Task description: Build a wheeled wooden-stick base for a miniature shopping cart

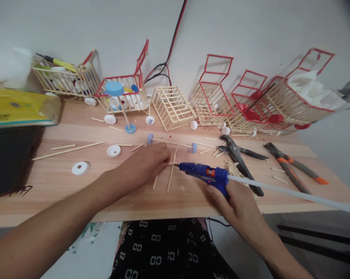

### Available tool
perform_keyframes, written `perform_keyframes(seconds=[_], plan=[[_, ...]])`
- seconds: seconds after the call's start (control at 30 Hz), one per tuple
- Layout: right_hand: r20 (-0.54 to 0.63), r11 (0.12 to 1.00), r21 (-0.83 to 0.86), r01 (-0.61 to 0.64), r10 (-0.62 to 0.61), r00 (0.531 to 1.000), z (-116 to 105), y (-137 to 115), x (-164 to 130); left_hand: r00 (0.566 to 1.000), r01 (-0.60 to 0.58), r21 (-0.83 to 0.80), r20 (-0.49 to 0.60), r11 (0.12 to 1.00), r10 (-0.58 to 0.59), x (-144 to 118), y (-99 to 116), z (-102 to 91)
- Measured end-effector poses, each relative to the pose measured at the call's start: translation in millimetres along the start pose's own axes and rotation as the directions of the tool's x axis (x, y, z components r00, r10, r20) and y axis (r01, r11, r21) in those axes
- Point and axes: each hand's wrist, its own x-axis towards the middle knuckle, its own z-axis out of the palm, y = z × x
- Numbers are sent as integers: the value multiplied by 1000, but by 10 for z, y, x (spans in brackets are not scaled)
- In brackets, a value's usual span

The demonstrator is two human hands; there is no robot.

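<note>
My right hand [241, 209] grips a blue hot glue gun [204, 172], and a long white glue stick [279, 189] runs out of its back. The gun's nozzle points left, toward the fingertips of my left hand [147, 161]. Those fingers are closed in a pinch on a thin wooden stick [172, 163], whose end shows at the nozzle; whether they touch I cannot tell. Two more wooden sticks slant on the table below, one of them [170, 180] passing under the nozzle. Just beyond the hand lies a stick axle [172, 142] with a blue cap at each end.
Along the wall stand several small wooden-stick carts, one [122, 97] holding bottle caps. A plain stick basket [175, 108] sits among them. Black cutters [239, 159] and orange-grey pliers [291, 166] lie right. White caps [80, 168] and a yellow pack [23, 106] are left.
</note>
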Motion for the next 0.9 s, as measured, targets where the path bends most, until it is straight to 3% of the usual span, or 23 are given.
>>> perform_keyframes(seconds=[0.9], plan=[[3,1000,15,2,-2,1000,3,-5,4,1000,3,-5,-2,1000,-3,4,-7,2]])
